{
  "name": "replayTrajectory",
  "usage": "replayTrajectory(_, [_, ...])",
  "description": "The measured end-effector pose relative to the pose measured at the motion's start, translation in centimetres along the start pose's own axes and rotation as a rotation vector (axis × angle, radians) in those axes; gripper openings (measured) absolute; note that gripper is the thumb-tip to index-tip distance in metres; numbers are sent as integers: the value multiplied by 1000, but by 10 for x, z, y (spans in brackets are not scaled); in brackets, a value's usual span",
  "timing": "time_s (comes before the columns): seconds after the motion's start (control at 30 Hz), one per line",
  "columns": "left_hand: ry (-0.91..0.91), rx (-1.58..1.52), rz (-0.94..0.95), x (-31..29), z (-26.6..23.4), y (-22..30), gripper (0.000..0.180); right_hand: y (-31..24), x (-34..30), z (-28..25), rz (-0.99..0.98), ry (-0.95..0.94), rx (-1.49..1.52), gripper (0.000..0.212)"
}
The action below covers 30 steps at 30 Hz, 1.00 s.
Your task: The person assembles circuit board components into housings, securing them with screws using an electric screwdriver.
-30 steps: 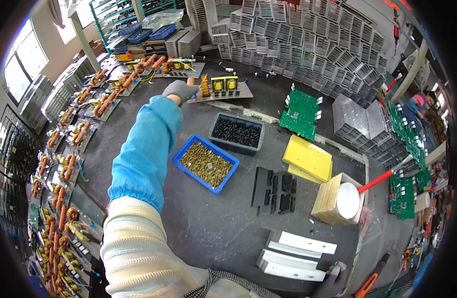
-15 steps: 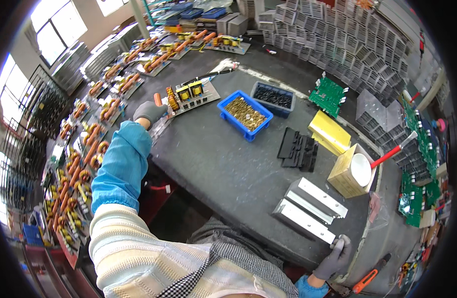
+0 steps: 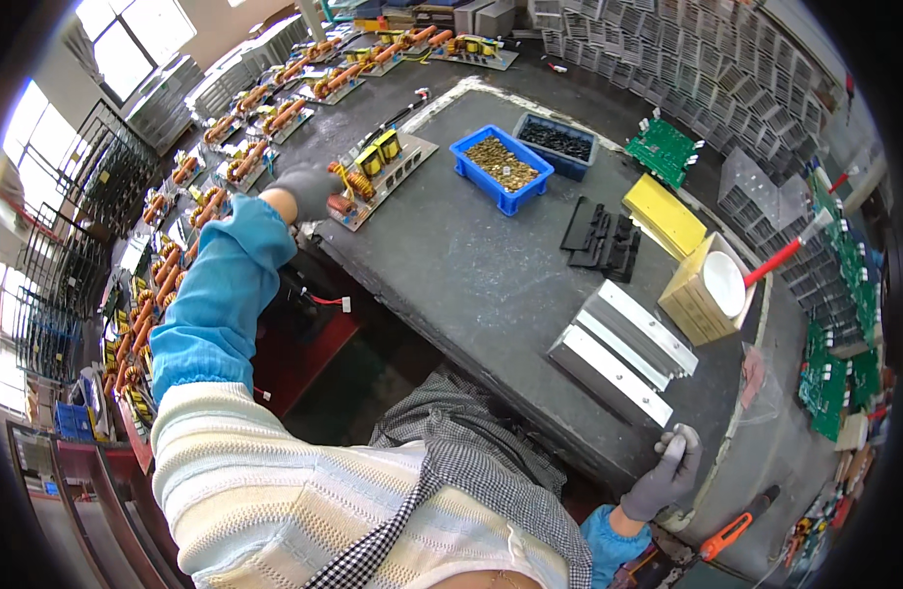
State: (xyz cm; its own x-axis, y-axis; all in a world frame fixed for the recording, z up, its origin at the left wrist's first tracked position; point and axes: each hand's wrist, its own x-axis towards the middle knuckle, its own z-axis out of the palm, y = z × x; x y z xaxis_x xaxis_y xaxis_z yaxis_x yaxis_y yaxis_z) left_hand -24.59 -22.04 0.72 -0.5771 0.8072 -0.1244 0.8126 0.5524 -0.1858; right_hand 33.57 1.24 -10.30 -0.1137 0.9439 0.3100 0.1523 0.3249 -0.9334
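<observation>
My left hand (image 3: 309, 190), in a grey glove, is at the near-left end of a circuit board (image 3: 398, 177) on the table's left side. Motion smears its fingers, so its grip does not show. The board carries yellow-and-black transformers (image 3: 378, 154), a copper coil (image 3: 356, 183) and an orange cylinder (image 3: 342, 204) that is partly covered. At lower right my right hand (image 3: 667, 473), also gloved in grey, has its fingers curled together just below the near end of a silver metal bar (image 3: 613, 375). Whether anything is between those fingertips is hidden. Another silver bar (image 3: 638, 329) lies alongside.
A blue bin (image 3: 505, 191) of brass-coloured pieces stands beside a grey-blue bin (image 3: 569, 162) of black pieces. Black plastic parts (image 3: 604, 240), a yellow block (image 3: 664, 216), a carton (image 3: 702, 309) with a red-handled brush (image 3: 780, 257), and an orange cutter (image 3: 731, 535) lie rightward.
The circuit board has turned, its near-left end swinging closer to me, with my left hand beside it. My right hand stays by the bar's end. The whole view has shifted.
</observation>
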Motion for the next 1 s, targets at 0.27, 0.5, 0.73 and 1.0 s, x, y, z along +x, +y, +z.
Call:
replayTrajectory(0.27, [93, 223, 187, -7, 32, 4, 31, 2, -5, -5, -74, 13, 86, 18])
replayTrajectory(0.5, [9, 69, 96, -44, -7, 166, 50, 6, -7, -4, -139, -21, 61, 18])
replayTrajectory(0.73, [306, -493, 235, -25, -13, 148, 32, -7, -33, 6, -261, -126, 6, 17])
replayTrajectory(1.0, [256, -237, 678, -40, 2, 104, 35, -78, -63, 88, -366, -855, 139, 17])
